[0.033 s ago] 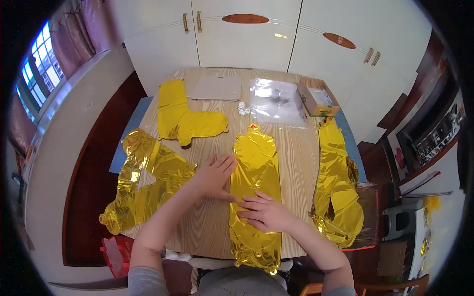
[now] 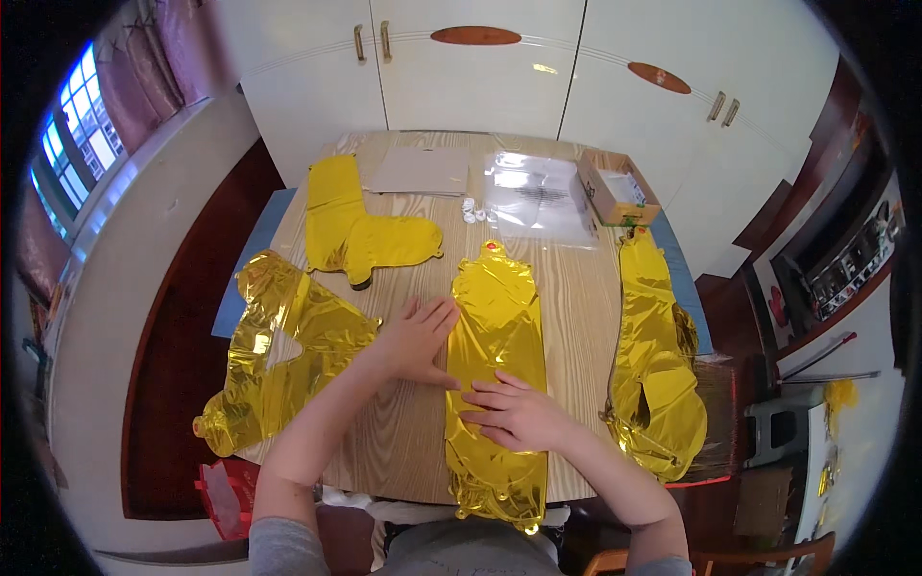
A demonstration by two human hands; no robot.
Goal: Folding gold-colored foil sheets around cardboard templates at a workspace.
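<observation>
Overhanging the bench's point(image 2: 399, 442) near edge, a flat, elongated gold foil balloon point(image 2: 495, 317), glossy and wrinkled, meets the person's uncurled left hand point(image 2: 415, 343) and right hand point(image 2: 519, 415).

The right hand point(image 2: 519, 413) hides part of the gold foil piece point(image 2: 495, 331), and the left hand point(image 2: 418, 344) covers bits of its left edge. Beyond both hands, the white pieces point(image 2: 469, 216) are too small to identify, and the view's top crops the white cabinet point(image 2: 471, 91). Nearer than the hands, its bottom crops the grey shirt point(image 2: 461, 552).
</observation>
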